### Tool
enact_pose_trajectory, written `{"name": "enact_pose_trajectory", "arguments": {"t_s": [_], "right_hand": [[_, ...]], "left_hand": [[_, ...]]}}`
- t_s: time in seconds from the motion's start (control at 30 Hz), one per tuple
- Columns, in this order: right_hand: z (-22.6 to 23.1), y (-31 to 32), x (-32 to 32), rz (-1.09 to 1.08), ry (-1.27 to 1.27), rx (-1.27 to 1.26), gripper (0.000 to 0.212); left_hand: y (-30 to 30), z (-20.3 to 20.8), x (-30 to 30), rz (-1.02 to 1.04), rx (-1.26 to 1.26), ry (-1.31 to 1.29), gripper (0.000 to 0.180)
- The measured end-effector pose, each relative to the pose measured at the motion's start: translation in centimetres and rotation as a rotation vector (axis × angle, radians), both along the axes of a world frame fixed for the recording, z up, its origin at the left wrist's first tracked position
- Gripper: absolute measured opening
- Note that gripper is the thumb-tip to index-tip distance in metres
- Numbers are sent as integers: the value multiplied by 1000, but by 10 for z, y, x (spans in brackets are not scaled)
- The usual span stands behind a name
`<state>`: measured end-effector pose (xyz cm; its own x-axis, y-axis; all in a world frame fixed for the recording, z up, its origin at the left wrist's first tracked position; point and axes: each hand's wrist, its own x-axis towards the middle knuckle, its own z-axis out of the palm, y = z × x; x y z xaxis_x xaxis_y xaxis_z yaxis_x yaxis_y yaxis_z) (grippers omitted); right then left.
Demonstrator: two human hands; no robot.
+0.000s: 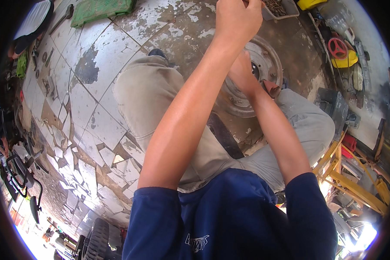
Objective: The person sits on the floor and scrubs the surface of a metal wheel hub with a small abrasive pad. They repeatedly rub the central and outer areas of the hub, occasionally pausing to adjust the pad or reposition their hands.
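Note:
A grey steel wheel rim (266, 65) lies flat on the floor between my knees. My right hand (243, 74) rests on its face, with the fingers hidden behind my left forearm. That forearm crosses in front and stretches to the top edge, where my left hand (236, 21) is curled beside a grey tray (286, 14) of small rusty parts. Its fingertips are cut off by the frame, so I cannot tell if it holds anything. A small orange-brown piece (271, 88) sits on the rim by my right wrist.
The floor is cracked white tile (80, 112). A green crate (102, 9) and a hammer (60, 19) lie far left. A black strip (224, 136) lies between my legs. A yellow wooden frame (355, 182) and toolboxes crowd the right; a tyre (95, 240) sits low left.

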<state>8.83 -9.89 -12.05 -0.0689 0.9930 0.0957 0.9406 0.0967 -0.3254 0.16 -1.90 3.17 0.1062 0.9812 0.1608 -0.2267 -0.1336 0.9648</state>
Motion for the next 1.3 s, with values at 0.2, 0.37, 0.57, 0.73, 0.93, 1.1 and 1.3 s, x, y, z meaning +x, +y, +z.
{"name": "enact_pose_trajectory", "arguments": {"t_s": [0.2, 0.37, 0.57, 0.73, 0.93, 1.1, 1.3], "right_hand": [[-3, -9, -10, -7, 171, 7, 14], [3, -5, -6, -64, 86, -10, 16], [6, -12, -12, 31, -26, 54, 17], [4, 0, -5, -13, -101, 20, 19], [0, -7, -12, -21, 130, 31, 18], [4, 0, -5, -15, -22, -11, 19], [5, -14, -14, 3, 78, 6, 19]], "left_hand": [[1, -2, 0, 22, 22, 7, 14], [-1, -1, 2, -6, -18, -23, 14], [2, -5, 1, -3, -7, -30, 14], [0, -3, 4, -27, -49, -42, 14], [0, -4, 4, -27, -61, -69, 14], [0, -6, 5, -2, 31, 3, 14], [-1, -8, 2, -5, 34, -11, 15]]}}
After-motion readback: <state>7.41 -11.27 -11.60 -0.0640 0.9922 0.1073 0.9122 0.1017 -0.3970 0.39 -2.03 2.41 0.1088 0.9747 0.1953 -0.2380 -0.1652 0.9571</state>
